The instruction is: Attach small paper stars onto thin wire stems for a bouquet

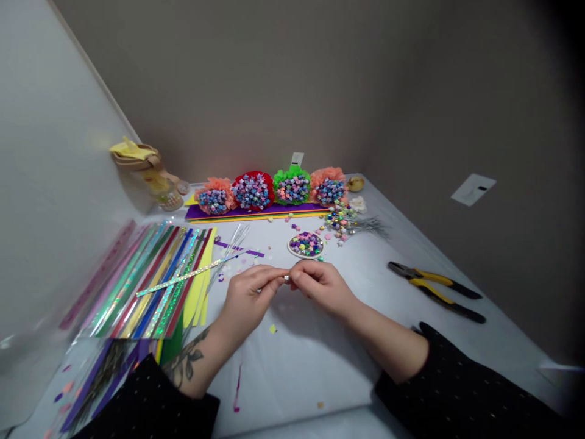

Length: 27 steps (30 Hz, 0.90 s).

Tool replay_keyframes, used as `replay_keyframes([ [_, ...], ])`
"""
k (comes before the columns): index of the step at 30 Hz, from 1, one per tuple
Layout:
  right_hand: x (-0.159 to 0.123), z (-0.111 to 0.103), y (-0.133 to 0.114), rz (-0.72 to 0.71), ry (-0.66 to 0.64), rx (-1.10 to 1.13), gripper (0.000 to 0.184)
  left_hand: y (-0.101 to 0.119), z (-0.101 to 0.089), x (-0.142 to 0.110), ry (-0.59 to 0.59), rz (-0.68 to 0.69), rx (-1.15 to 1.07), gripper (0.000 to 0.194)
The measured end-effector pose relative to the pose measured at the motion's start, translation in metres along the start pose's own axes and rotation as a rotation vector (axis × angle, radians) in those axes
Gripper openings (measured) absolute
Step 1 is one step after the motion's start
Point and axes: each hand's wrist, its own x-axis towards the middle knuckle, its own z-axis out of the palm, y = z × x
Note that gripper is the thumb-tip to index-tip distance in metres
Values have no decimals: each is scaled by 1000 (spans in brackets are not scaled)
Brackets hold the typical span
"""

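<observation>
My left hand (251,291) and my right hand (322,283) meet over the middle of the table, fingertips pinched together. Between them shows a small shiny silver paper star (286,278), partly hidden by the fingers. Just beyond my right hand stands a small round bowl (289,249) filled with colourful folded paper stars (306,242). Left of my left hand, a glittery silver paper strip (183,278) lies slantwise across a fan of shiny coloured strips (141,277). Thin wires (223,259) lie near its end.
Several paper-star bouquets (253,191) in ruffled wraps line the back, behind purple paper (256,211). Loose stars (340,221) and a wire bundle (372,226) lie back right. Yellow-handled pliers (436,291) rest at right. A tan container (137,157) stands back left.
</observation>
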Motion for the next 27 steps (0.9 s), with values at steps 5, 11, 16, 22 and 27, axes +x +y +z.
replay_keyframes([
  [5, 1, 3, 2, 292, -84, 364, 22, -2, -4, 1, 46, -8, -14, 12],
  [11, -1, 3, 5, 272, -64, 399, 23, -1, -3, 0, 10, 25, -6, 16],
  [16, 0, 1, 2, 162, -49, 254, 22, -2, -3, -2, 23, 37, 7, 15],
  [22, -2, 0, -1, -115, 6, -117, 16, -3, -2, -2, 6, -34, 3, 14],
  [27, -3, -3, 3, -316, 22, -249, 15, -3, -1, -2, -23, -100, -34, 14],
])
